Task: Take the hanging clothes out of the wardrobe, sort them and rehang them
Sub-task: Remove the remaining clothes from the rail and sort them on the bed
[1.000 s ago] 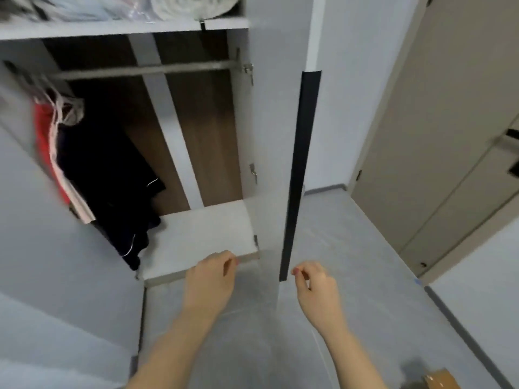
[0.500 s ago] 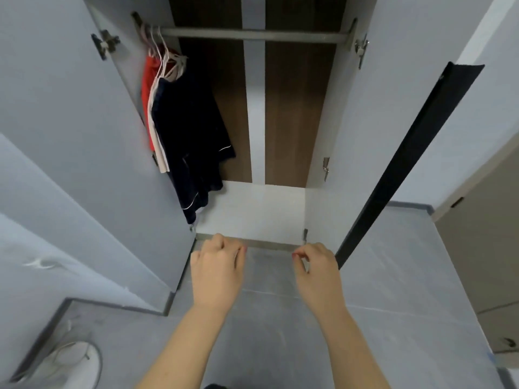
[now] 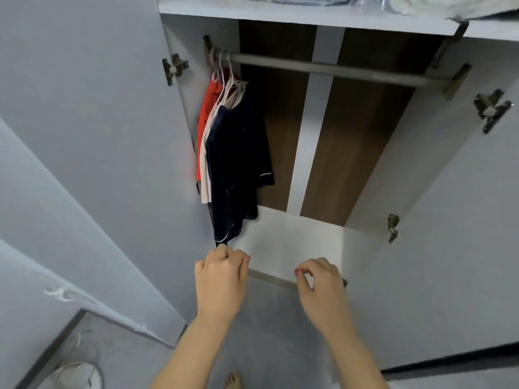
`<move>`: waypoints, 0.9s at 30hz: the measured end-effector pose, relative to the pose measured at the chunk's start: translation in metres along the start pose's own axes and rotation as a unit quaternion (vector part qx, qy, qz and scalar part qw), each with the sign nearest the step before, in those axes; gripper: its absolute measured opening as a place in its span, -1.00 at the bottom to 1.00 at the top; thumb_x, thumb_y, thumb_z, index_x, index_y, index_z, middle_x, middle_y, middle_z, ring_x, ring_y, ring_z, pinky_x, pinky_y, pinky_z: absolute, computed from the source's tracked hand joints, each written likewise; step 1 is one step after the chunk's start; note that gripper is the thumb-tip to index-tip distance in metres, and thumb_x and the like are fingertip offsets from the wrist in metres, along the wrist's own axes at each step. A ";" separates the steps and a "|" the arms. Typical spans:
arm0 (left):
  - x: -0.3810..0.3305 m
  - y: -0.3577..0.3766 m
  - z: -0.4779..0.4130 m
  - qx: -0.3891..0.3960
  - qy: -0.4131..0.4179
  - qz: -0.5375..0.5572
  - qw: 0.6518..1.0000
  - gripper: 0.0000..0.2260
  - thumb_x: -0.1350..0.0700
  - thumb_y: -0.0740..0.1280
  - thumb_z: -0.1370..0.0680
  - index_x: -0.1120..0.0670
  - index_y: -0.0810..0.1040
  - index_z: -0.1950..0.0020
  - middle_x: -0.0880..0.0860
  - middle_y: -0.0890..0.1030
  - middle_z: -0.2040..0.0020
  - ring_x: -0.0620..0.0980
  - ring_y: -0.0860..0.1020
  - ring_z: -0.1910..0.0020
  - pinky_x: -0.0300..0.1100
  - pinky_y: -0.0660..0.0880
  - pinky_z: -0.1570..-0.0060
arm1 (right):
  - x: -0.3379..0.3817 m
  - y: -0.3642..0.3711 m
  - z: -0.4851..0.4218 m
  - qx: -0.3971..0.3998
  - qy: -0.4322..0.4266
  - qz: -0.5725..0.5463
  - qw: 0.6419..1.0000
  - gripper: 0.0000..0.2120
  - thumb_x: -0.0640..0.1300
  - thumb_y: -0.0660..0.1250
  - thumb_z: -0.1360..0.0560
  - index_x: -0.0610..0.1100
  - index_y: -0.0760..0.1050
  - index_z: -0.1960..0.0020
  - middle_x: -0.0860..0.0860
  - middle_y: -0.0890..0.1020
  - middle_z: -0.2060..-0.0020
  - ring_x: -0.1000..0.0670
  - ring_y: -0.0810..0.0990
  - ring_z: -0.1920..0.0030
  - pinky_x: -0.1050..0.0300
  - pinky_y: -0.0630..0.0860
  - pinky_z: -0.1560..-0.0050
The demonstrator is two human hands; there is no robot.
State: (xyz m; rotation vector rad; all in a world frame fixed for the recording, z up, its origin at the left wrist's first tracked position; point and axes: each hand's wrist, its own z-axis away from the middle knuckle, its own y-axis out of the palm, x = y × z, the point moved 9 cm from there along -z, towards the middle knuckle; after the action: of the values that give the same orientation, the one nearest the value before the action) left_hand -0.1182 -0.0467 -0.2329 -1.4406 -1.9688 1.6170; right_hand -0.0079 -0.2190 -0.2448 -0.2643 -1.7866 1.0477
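Observation:
The wardrobe stands open in front of me. Several garments hang bunched at the left end of the metal rail point(image 3: 337, 69): a dark navy top with white piping point(image 3: 238, 167) in front, a pale pink piece point(image 3: 204, 164) behind it and a red one point(image 3: 202, 119) at the back, all on light hangers point(image 3: 229, 80). My left hand point(image 3: 222, 279) is curled into a fist just below the navy top's hem and holds nothing. My right hand point(image 3: 320, 282) hovers over the front edge of the wardrobe floor, fingers loosely curled and empty.
Both wardrobe doors point(image 3: 92, 153) are swung wide, with hinges point(image 3: 491, 109) showing. The white wardrobe floor point(image 3: 295, 242) is bare. Folded bedding lies on the top shelf point(image 3: 309, 15). A white fan-like object point(image 3: 74, 376) sits on the grey floor at the lower left.
My view has swung left and up onto the wardrobe interior. Both hands have risen toward the wardrobe, the left one now just under the navy top's hem.

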 end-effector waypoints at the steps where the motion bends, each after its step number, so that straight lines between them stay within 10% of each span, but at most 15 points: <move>1: 0.003 0.000 -0.017 0.000 0.003 0.005 1.000 -0.91 0.12 0.45 -0.46 -0.04 0.63 0.22 -0.07 0.47 0.29 0.01 0.49 0.31 -0.13 0.34 0.25 | 0.005 0.001 -0.017 -0.002 0.000 0.004 1.000 -0.90 -0.20 0.30 -0.54 -0.06 0.56 0.11 0.10 0.53 0.11 0.08 0.45 0.04 0.36 0.35 0.14; 17: 0.080 0.026 -0.246 -0.007 -0.009 0.064 0.998 -0.93 0.13 0.35 -0.53 0.04 0.63 0.12 -0.01 0.49 0.22 0.02 0.50 0.31 -0.04 0.48 0.30 | 0.036 0.078 -0.217 0.011 0.019 -0.044 0.999 -0.87 -0.21 0.30 -0.54 -0.03 0.53 0.14 0.13 0.54 0.17 0.07 0.49 0.06 0.40 0.34 0.16; 27: 0.077 0.070 -0.387 0.028 -0.073 0.008 0.997 -0.71 0.00 0.31 -0.56 0.04 0.48 -0.25 0.01 0.44 -0.13 0.08 0.48 -0.09 -0.04 0.48 0.12 | 0.067 0.079 -0.380 0.042 -0.063 -0.099 0.992 -0.80 -0.23 0.30 -0.54 0.06 0.47 0.15 0.19 0.50 0.20 0.06 0.52 0.09 0.31 0.37 0.13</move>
State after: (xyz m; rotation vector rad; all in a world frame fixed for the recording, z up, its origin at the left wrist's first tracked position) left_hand 0.1445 0.2510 -0.1774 -1.3560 -1.9751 1.8158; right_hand 0.2580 0.0705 -0.2156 0.0321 -1.8344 1.0123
